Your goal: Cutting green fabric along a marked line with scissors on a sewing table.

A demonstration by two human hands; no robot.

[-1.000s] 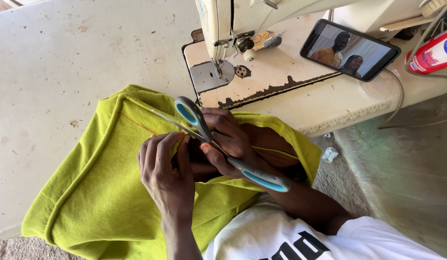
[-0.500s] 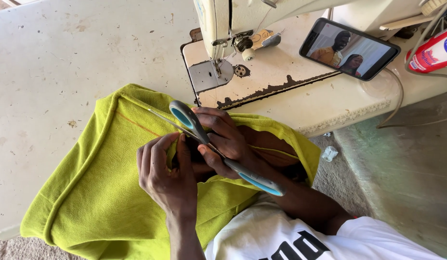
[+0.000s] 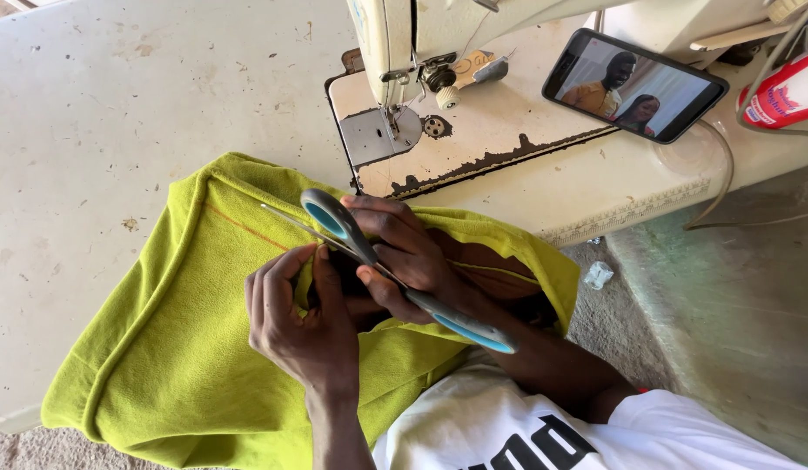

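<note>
A lime-green garment [image 3: 177, 348] lies across my lap and over the table edge. My left hand [image 3: 304, 318] pinches a fold of it near a seam. Beside it, my right hand [image 3: 404, 252] grips a pair of scissors [image 3: 395, 270] with grey and blue handles. The thin blades point left over the cloth, next to an orange stitch line. The spot where both hands meet on the fabric is partly hidden by my fingers.
A cream sewing machine [image 3: 404, 52] stands on its worn plate [image 3: 473, 148] just beyond my hands. A phone [image 3: 634, 85] with a lit screen lies to the right, a red and white bottle [image 3: 787, 91] at the far right. The pale table [image 3: 117, 104] stretches left.
Both hands and the scissors have kept nearly the same place on the cloth. The scissors have tilted slightly and my left fingers have shifted on the fold.
</note>
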